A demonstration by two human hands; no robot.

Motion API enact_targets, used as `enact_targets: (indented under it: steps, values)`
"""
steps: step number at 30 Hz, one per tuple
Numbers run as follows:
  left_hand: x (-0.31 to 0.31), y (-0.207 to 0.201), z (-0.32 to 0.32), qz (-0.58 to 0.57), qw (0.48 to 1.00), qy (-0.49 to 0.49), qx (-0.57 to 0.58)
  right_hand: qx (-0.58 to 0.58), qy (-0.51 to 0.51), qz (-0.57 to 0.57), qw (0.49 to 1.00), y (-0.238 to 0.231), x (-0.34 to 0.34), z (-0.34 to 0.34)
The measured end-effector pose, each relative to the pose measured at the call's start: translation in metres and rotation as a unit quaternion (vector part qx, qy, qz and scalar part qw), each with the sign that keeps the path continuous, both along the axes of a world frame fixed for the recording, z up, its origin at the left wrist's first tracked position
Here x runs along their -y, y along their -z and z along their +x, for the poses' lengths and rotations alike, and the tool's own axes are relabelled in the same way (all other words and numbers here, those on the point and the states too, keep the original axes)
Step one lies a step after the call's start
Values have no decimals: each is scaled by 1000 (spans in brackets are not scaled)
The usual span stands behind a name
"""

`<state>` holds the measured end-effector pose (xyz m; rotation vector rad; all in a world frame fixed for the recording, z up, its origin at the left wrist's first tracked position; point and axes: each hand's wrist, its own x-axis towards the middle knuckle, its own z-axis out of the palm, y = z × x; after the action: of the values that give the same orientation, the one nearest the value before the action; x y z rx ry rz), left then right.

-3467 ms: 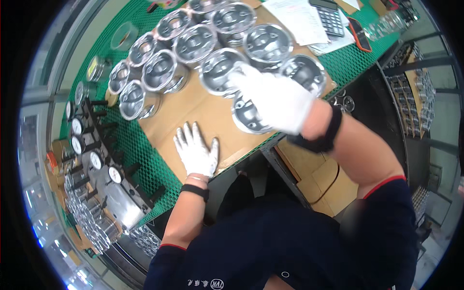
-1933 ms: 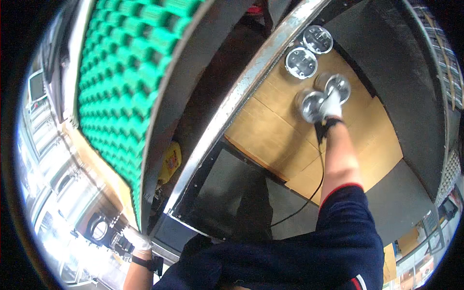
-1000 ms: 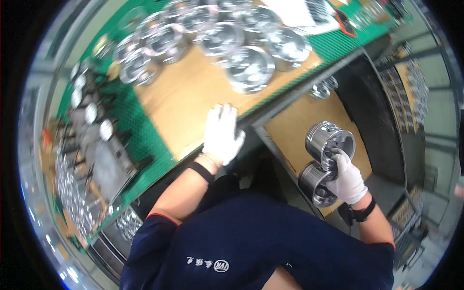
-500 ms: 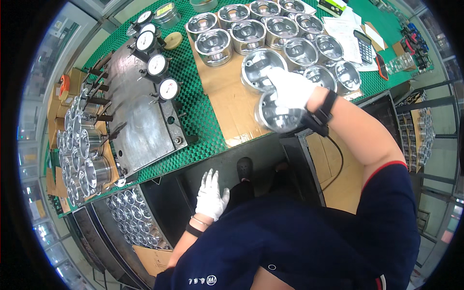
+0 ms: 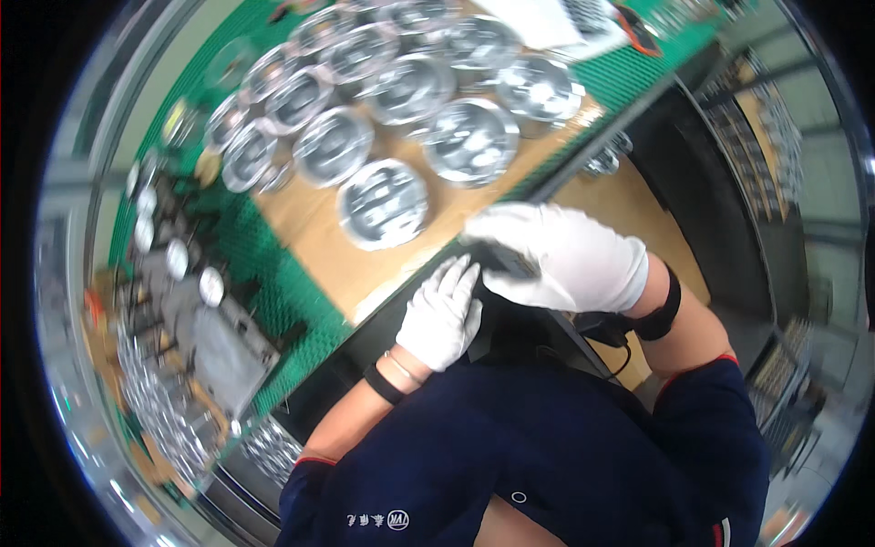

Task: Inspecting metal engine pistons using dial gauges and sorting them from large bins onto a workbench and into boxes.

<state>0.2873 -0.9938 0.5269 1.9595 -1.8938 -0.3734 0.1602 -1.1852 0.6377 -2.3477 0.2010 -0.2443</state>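
Both my hands wear white gloves and are held close together, just off the front edge of the workbench. My left hand [image 5: 442, 314] has its fingers stretched out, with nothing in it. Beside it, my right hand [image 5: 570, 260] has thumb and fingers apart; I see nothing between them. The nearest shiny metal piston [image 5: 385, 202] stands on the cardboard sheet [image 5: 328, 260], apart from both hands. Behind it several more pistons [image 5: 469, 143] stand crowded together. The picture is blurred by motion.
Dial gauges [image 5: 211, 286] on stands line a grey metal plate [image 5: 219, 356] at the left. More pistons [image 5: 164, 401] sit beyond it. Papers [image 5: 533, 20] lie at the back on the green mat [image 5: 629, 77]. Racks with parts [image 5: 756, 137] stand to the right.
My right hand has come off the pistons and back towards me. My left hand has risen beside it. The view has turned, so the bench appears slanted and shifted left.
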Motion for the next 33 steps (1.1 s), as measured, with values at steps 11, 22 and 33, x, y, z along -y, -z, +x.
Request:
enact_targets:
  steps: [11, 22, 33]
  values:
    - [285, 60, -75, -60, 972, 184, 136, -314, 449, 240, 802, 167, 113, -302]
    - [337, 52, -102, 115, 955, 162, 218, -350, 514, 159, 767, 425, 334, -346]
    - [332, 63, -95, 144, 912, 224, 313, -280, 589, 7, 758, 581, 355, -245]
